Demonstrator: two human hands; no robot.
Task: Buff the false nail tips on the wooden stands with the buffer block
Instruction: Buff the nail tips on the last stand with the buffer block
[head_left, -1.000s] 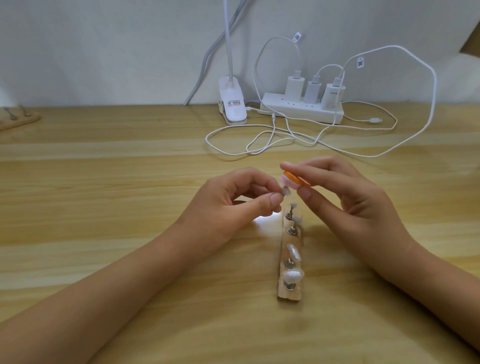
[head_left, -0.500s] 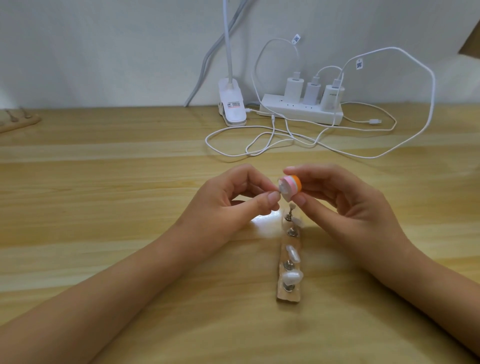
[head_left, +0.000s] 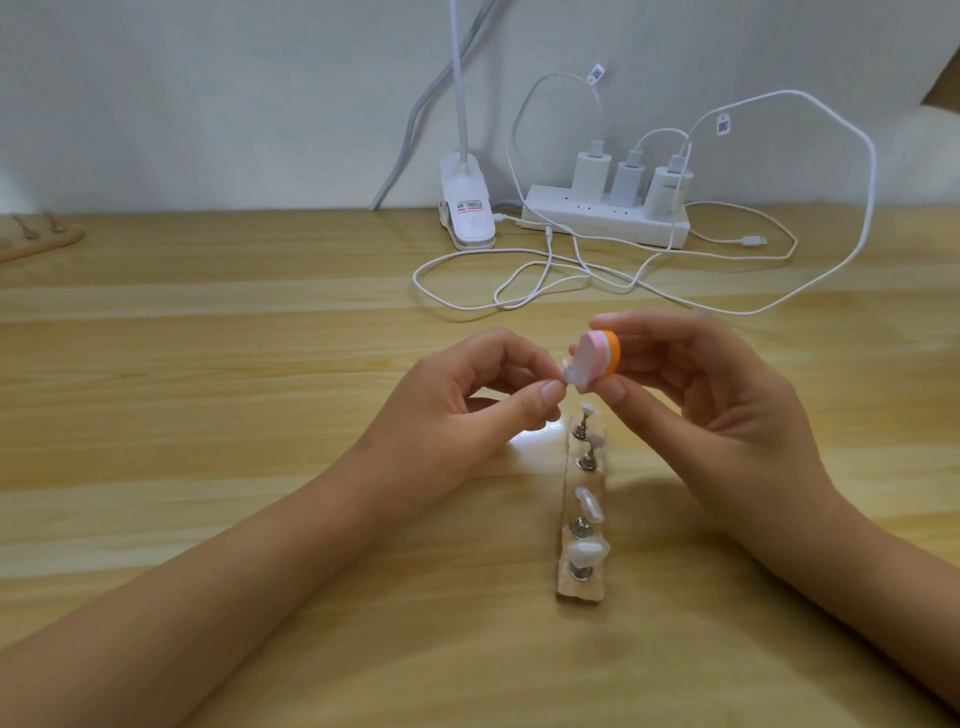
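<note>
One buffer block (head_left: 602, 358), four nail tips (head_left: 589, 501) on near stand (head_left: 577, 591).

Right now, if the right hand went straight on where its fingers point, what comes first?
Probably the false nail tip that the left hand pinches; the buffer block in the right hand seems to touch it, depth unclear.

Buffer block (head_left: 605, 357): pink, white, orange layers. Nail tip (head_left: 571, 375) beside it: milky translucent white; nail tips (head_left: 589, 501) on wooden stand (head_left: 579, 593) same. Stand pale tan; pins (head_left: 581, 571) silver. Table (head_left: 208, 364): light wood, broad yellow-tan bands. Power strip (head_left: 602, 222), chargers (head_left: 589, 169), cables (head_left: 872, 171), lamp clip (head_left: 467, 228): white. Wall (head_left: 208, 104) off-white.
</note>
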